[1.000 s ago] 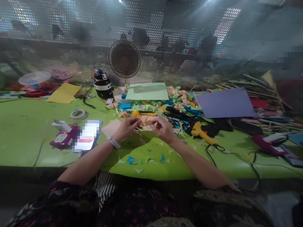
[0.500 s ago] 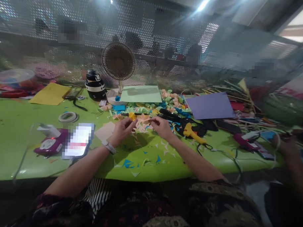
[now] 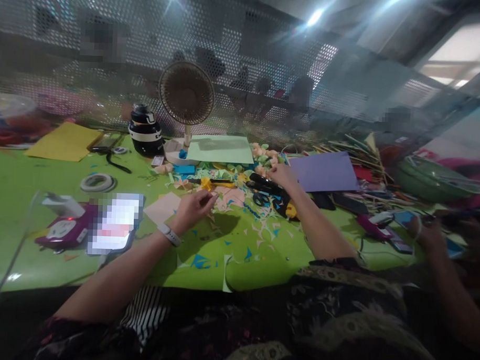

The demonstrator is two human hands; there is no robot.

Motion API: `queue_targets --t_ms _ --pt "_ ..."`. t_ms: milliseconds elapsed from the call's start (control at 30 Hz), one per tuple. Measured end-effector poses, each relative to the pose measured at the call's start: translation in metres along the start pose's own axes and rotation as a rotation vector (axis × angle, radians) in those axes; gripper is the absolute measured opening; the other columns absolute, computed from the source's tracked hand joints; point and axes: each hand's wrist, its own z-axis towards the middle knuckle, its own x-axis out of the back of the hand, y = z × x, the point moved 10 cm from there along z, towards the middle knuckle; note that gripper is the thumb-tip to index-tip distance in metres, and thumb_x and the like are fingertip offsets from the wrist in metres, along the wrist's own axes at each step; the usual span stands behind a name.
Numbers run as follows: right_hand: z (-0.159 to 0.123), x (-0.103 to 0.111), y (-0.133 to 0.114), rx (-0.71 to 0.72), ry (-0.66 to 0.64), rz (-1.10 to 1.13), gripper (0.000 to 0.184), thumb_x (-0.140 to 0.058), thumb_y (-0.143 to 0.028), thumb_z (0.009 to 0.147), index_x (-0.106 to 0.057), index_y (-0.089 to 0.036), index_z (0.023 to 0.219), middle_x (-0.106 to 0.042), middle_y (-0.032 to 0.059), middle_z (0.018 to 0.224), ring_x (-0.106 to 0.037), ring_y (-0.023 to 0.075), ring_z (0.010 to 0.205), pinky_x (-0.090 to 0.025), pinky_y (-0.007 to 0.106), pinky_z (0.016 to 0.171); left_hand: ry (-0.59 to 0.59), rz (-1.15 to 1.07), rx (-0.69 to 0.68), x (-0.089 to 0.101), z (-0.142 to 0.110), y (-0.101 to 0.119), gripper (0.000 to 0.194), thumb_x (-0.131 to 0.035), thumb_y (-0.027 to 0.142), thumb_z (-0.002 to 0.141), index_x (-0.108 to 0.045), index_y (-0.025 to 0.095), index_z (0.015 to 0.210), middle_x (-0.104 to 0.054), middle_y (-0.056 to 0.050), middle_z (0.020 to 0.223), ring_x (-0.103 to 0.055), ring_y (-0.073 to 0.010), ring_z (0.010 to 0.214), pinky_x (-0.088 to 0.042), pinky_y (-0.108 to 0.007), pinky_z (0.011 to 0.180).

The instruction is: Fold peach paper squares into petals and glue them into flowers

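Observation:
My left hand (image 3: 194,207), with a white watch band on the wrist, hovers above the green tabletop. Its fingers are loosely curled and apart, with nothing visible in them. A small yellow paper flower (image 3: 205,184) lies just beyond its fingertips. Farther back, my right hand (image 3: 284,177) reaches to the heap of peach and pale green paper flowers (image 3: 264,153). Its fingertips pinch what looks like a peach paper flower, partly blended with the heap. Below that arm lie black-handled scissors (image 3: 261,199) and a yellow glue gun (image 3: 291,210), mostly covered by the forearm.
A fan (image 3: 187,94) and black flask (image 3: 145,132) stand at the back. Green card (image 3: 221,149) and purple card (image 3: 322,171) lie nearby. Tape (image 3: 98,182), a phone (image 3: 116,223) and a purple power strip (image 3: 67,229) are left. Another person's hand (image 3: 431,234) is right.
My right hand has moved right and back to the flower heap, away from my left hand. The peach flower between them has left that spot. My left hand has barely shifted.

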Motion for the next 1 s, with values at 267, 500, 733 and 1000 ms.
queue_targets --t_ms 267,500,733,1000 --pt "-0.033 -0.012 -0.069 0.190 0.012 0.166 0.024 -0.058 -0.035 0.086 -0.075 -0.018 0.093 -0.077 0.0074 0.092 -0.069 0.0212 0.085 -0.045 0.028 0.071 -0.181 0.075 -0.235 -0.022 -0.011 0.034 0.039 -0.051 0.043 0.092 -0.061 0.017 0.065 -0.055 0.001 0.052 -0.041 -0.0083 0.046 -0.027 -0.023 0.050" --pt "-0.063 -0.040 -0.157 0.488 -0.115 0.209 0.021 -0.059 -0.031 0.086 -0.075 -0.018 0.091 -0.075 0.0067 0.087 -0.065 0.0204 0.076 -0.042 0.028 0.066 -0.234 0.126 -0.325 -0.030 -0.017 0.041 0.037 -0.052 0.039 0.093 -0.062 0.018 0.065 -0.054 0.001 0.050 -0.038 -0.0084 0.044 -0.025 -0.025 0.051" --pt "-0.073 -0.067 -0.197 0.588 -0.228 0.180 0.019 -0.059 -0.027 0.086 -0.074 -0.018 0.094 -0.075 0.0060 0.092 -0.064 0.0199 0.081 -0.040 0.028 0.067 -0.343 0.160 -0.451 -0.040 -0.026 0.055 0.040 -0.049 0.039 0.095 -0.061 0.018 0.063 -0.055 0.000 0.051 -0.040 -0.0093 0.045 -0.022 -0.027 0.051" --pt "-0.112 -0.082 -0.215 0.863 -0.315 -0.081 0.028 -0.064 -0.036 0.084 -0.069 -0.014 0.101 -0.067 0.0132 0.107 -0.061 0.0251 0.098 -0.042 0.029 0.078 -0.393 0.198 -0.495 -0.045 -0.031 0.061 0.042 -0.048 0.039 0.095 -0.060 0.018 0.060 -0.054 -0.001 0.051 -0.035 -0.0106 0.046 -0.021 -0.030 0.051"
